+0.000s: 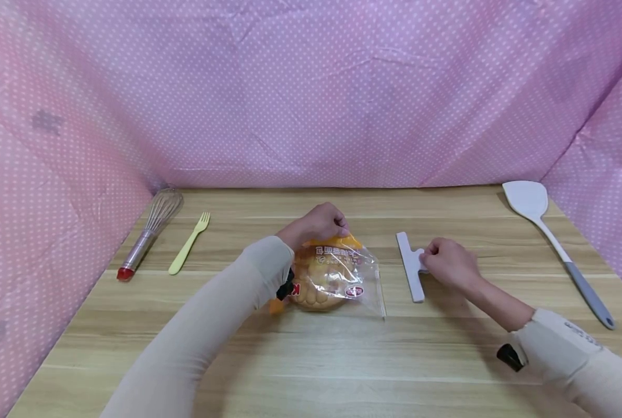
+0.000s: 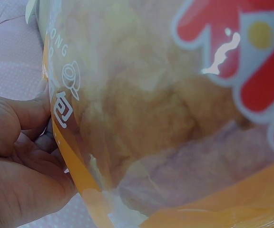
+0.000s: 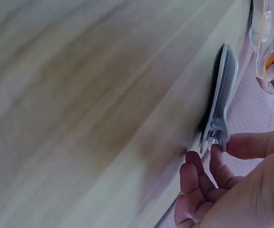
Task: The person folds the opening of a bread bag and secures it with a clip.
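Observation:
A clear plastic bread bag (image 1: 365,273) with orange edges and red and white print lies mid-table, a round brown bun (image 1: 316,284) inside it. My left hand (image 1: 321,223) pinches the bag's far edge between thumb and fingers; the left wrist view shows that hand (image 2: 25,156) at the orange border. To the right of the bag is a white bag clip (image 1: 410,267) with a long straight bar. My right hand (image 1: 451,264) pinches the clip's handle end, thumb on one side and a finger on the other, as the right wrist view shows with the clip (image 3: 220,95) near the tabletop.
A whisk (image 1: 156,223) with a red-tipped handle and a pale yellow fork (image 1: 190,244) lie at the left. A white spatula (image 1: 527,200) with a grey handle lies along the right edge. Pink dotted cloth (image 1: 311,93) stands behind and beside the wooden table (image 1: 311,366).

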Tool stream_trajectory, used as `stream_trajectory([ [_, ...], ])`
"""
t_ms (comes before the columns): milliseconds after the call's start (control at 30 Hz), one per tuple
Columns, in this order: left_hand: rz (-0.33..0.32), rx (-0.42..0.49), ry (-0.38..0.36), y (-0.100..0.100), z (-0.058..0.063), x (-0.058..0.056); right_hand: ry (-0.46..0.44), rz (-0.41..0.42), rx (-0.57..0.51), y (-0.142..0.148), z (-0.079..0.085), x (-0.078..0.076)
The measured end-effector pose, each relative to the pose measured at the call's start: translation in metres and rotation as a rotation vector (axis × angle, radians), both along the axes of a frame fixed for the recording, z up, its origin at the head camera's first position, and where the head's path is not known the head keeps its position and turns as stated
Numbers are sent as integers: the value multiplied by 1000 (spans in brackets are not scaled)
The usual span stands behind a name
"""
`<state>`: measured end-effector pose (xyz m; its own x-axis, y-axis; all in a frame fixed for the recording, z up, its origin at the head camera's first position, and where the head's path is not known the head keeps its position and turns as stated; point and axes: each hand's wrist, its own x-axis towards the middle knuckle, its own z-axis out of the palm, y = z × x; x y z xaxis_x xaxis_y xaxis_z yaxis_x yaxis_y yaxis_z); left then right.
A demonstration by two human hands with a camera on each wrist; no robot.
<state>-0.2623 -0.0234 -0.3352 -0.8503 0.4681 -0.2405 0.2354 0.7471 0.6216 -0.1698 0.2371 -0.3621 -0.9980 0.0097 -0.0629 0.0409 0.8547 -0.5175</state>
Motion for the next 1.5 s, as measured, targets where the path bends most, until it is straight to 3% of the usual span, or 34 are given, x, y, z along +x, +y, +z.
stream_trajectory([
  [333,-13,-6,10,-1,0,-1,4,-2,23,-1,4,-5],
  [833,-14,-3,-6,-1,-1,-2,-123,11,-31,0,13,-9],
  [1500,-14,-16,10,0,0,-3,-71,64,-207,-14,26,-14],
])
